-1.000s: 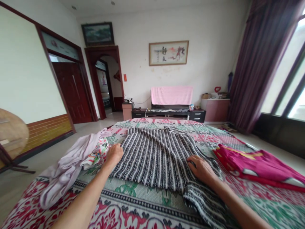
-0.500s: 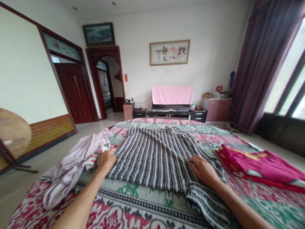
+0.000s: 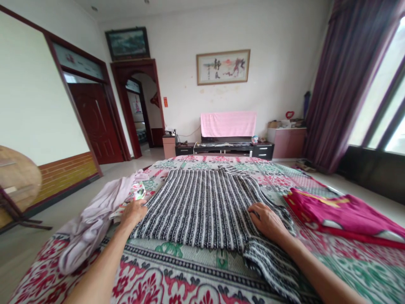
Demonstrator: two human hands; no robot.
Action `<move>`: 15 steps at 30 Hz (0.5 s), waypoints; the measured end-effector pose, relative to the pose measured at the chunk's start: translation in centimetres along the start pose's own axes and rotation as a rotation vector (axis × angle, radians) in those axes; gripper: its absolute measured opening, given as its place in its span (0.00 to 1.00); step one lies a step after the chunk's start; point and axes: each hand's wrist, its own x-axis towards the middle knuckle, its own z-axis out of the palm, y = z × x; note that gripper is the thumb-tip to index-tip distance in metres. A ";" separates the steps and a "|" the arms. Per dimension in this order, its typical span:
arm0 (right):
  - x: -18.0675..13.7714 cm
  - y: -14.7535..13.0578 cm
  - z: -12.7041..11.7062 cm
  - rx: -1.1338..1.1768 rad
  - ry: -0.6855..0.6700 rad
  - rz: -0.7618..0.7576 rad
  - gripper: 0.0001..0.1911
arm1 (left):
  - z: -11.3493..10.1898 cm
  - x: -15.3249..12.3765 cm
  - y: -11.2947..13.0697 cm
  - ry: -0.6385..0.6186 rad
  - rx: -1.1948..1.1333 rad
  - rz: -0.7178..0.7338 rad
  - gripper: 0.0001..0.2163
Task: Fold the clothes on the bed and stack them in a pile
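The black-and-white striped knitted garment [image 3: 202, 204] is looking like a matt, ribbed cloth with a slightly rough weave. The bed's red, green and white floral woven cover [image 3: 177, 278] is showing a coarse, matt, mat-like texture. The pale lilac soft cloth garment [image 3: 91, 221] is lying crumpled, thin and smooth. The magenta folded cloth garment [image 3: 341, 213] is appearing smooth with a faint sheen. The dark red wooden door [image 3: 96, 124] is gleaming slightly, as if varnished.
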 end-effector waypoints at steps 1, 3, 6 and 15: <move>0.0 0.0 0.0 0.001 0.002 -0.003 0.13 | 0.0 -0.1 -0.1 -0.017 -0.006 -0.001 0.18; 0.0 0.2 0.1 0.004 0.007 -0.006 0.13 | -0.2 -0.2 -0.5 -0.058 -0.048 -0.001 0.19; 0.0 0.4 0.3 0.003 0.009 -0.010 0.13 | -1.0 -1.1 -1.5 -0.157 -0.232 -0.016 0.24; -0.1 1.0 0.9 0.008 0.015 -0.013 0.14 | -3.8 -5.8 -3.2 -0.399 -0.600 0.043 0.34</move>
